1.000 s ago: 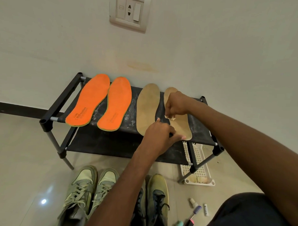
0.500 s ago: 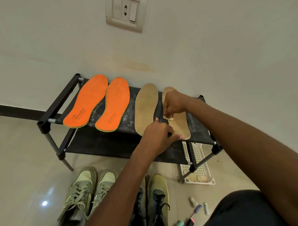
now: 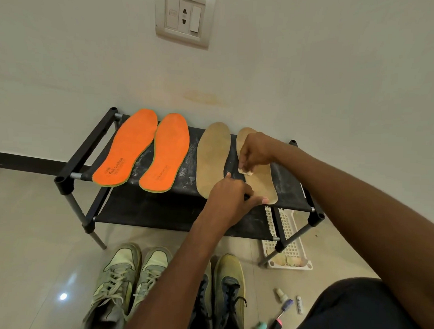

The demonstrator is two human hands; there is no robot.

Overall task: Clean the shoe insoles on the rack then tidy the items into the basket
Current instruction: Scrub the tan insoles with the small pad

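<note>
Two orange insoles (image 3: 128,149) (image 3: 166,154) and two tan insoles lie side by side on the black rack (image 3: 88,150). My right hand (image 3: 254,152) pinches a small pale wad (image 3: 245,171) against the right tan insole (image 3: 262,180), near its middle. My left hand (image 3: 230,196) rests at the heel end of that insole, thumb stretched across it and fingers curled over the rack's front edge. The left tan insole (image 3: 212,156) lies untouched. A white slotted basket (image 3: 288,240) stands on the floor under the rack's right end.
Two pairs of shoes (image 3: 130,279) (image 3: 227,287) stand on the floor in front of the rack. Small bottles and a brush (image 3: 281,311) lie at the lower right by my knee. The wall, with a socket plate (image 3: 184,16), is right behind the rack.
My right hand has kept rubbing the wad at about the same spot on the right tan insole. My left hand keeps its place at the heel.
</note>
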